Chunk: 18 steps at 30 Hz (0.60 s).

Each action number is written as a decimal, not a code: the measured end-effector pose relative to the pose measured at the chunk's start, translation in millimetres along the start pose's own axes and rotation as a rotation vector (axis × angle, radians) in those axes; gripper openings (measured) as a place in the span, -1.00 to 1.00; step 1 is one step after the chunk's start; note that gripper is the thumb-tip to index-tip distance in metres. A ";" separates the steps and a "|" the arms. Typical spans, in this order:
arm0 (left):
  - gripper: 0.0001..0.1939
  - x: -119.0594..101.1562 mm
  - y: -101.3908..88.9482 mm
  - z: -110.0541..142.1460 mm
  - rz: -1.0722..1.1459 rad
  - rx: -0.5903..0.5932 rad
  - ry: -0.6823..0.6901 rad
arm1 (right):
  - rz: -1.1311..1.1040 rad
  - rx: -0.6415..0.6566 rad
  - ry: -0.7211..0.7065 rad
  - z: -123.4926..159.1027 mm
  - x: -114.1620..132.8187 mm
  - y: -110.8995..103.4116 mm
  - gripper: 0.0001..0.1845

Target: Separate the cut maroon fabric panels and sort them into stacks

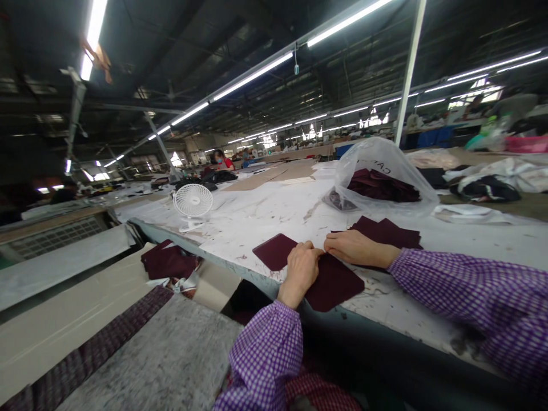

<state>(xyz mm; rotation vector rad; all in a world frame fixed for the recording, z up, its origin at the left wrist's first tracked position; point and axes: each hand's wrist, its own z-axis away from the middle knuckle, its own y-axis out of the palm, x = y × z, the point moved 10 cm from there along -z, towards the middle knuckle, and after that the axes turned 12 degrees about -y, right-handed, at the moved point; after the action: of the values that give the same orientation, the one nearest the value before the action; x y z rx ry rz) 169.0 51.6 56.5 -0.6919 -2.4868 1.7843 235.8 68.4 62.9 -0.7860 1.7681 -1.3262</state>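
Both grips are nearly closed. I have the left hand (302,265) and the right hand (353,249) pinching, thumb to fingers, at the far edge of a dark maroon, cut-cornered fabric panel (336,284). The panel lies between the wrists, at the near edge of the long, white-covered table (257,208). Fingertips nearly meet, probably for fine control of that edge; the tabletop appears to support the remainder.

Beside the left hand, a flat maroon fabric piece (274,252) lies separate. Behind the right wrist, I note a fanned maroon fabric stack (387,231), presumably kept within reach.

Farther out, a translucent plastic bag (381,149) encloses more maroon pieces. Its dark lettering appears to include "CA"; the remainder is illegible. The hub mark on the round white fan (193,201) is unreadable.
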 end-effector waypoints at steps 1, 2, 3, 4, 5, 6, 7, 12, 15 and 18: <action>-0.68 -0.3 0.4 0.0 -0.001 0.003 0.003 | 0.035 0.006 -0.016 -0.4 2.5 1.3 -0.73; -0.68 -0.7 0.8 0.0 -0.003 0.005 0.007 | 0.071 0.012 -0.035 -0.7 5.0 2.8 -0.73; -0.67 -1.5 1.2 0.1 -0.005 0.006 0.013 | 0.104 0.016 -0.058 -0.9 7.5 4.1 -0.73; -0.66 -2.5 1.5 0.3 -0.007 0.007 0.021 | 0.130 0.016 -0.082 -1.0 9.9 5.0 -0.74; -0.66 -3.4 1.9 0.5 -0.011 0.007 0.027 | 0.142 0.015 -0.105 -0.9 11.5 5.5 -0.75; -0.66 -4.3 2.1 0.7 -0.013 0.007 0.033 | 0.138 0.015 -0.118 -0.5 11.7 5.3 -0.76; -0.66 -4.9 2.3 1.0 -0.016 0.006 0.036 | 0.116 0.019 -0.117 0.1 10.0 4.9 -0.76; -0.65 -5.0 3.4 1.8 -0.014 0.013 0.040 | -0.081 0.011 0.015 4.5 -8.3 -6.4 -0.67; -0.65 -5.0 3.9 1.5 -0.007 0.011 0.035 | -0.182 -0.085 0.004 2.8 -1.0 -18.9 -0.66; -0.66 -6.5 3.5 0.3 -0.014 -0.002 0.031 | -0.198 -0.092 -0.014 -0.1 10.1 -16.4 -0.66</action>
<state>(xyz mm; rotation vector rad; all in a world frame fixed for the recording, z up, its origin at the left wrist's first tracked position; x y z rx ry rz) 176.0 49.9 54.9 -0.6959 -2.4673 1.7531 231.0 55.6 76.5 -1.0413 1.7876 -1.3697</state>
